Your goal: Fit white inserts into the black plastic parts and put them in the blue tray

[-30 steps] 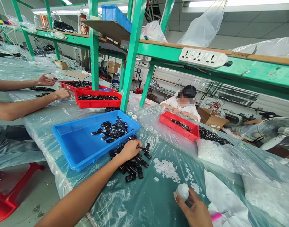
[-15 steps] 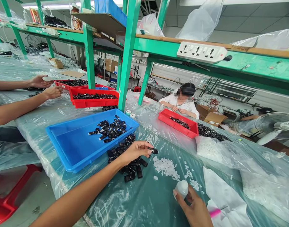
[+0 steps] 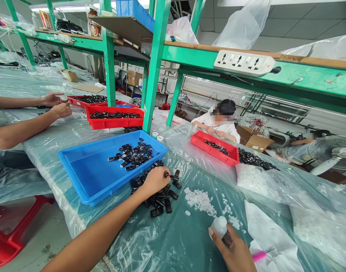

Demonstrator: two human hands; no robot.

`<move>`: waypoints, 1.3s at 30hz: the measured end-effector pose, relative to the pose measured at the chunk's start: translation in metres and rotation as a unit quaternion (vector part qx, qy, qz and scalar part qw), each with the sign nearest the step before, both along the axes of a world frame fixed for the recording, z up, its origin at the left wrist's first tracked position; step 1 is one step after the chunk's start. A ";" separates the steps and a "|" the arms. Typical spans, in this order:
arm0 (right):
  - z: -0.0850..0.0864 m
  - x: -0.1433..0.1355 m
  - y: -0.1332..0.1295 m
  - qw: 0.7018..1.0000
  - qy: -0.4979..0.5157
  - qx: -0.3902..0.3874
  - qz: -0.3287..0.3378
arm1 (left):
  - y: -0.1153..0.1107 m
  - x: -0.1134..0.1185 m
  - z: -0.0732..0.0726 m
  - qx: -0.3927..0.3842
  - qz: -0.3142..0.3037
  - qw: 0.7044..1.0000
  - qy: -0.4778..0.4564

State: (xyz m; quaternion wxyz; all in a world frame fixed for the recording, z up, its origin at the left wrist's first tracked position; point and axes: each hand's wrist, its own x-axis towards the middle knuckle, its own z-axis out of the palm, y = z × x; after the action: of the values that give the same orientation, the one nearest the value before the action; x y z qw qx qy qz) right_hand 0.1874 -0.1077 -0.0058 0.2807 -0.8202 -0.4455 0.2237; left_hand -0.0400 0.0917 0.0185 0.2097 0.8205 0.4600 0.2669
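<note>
My left hand [image 3: 156, 180] is closed at the edge of a pile of small glossy black plastic pieces [image 3: 158, 207]. Dark material shows at its pinched fingertips, seemingly one of these pieces, mostly covered by the fingers. In my right hand [image 3: 236, 247] is a small white bottle [image 3: 219, 226], upright and gripped between thumb and fingers. Thin white flakes or discs [image 3: 199, 202] lie on the plastic-covered table between the hands. Beyond my left hand stands a blue tray [image 3: 79, 170] with more black pieces at its right end.
A white cloth [image 3: 265, 223] with a pink-handled tool [image 3: 259, 256] lies at right. Bags of white pieces [image 3: 254, 179] are behind it. Red trays [image 3: 116, 122] stand farther back, with a green shelf post [image 3: 157, 64] nearby. One co-worker sits opposite; another's hands [image 3: 61, 110] work at left.
My left hand has drawn back left from above the table to the black pile, and the black piece it displayed is no longer plainly visible. My right hand keeps the bottle nearly still.
</note>
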 end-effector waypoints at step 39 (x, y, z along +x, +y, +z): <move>-0.002 0.003 0.000 0.999 -0.008 -0.025 0.026 | 0.011 -0.010 -0.011 -0.048 -0.154 0.986 0.047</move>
State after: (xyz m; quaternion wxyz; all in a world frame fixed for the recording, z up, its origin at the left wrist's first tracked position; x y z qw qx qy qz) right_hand 0.1901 -0.1081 -0.0073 0.2506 -0.8168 -0.4634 0.2350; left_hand -0.0505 0.1029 0.0075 0.2652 0.8824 0.3493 0.1702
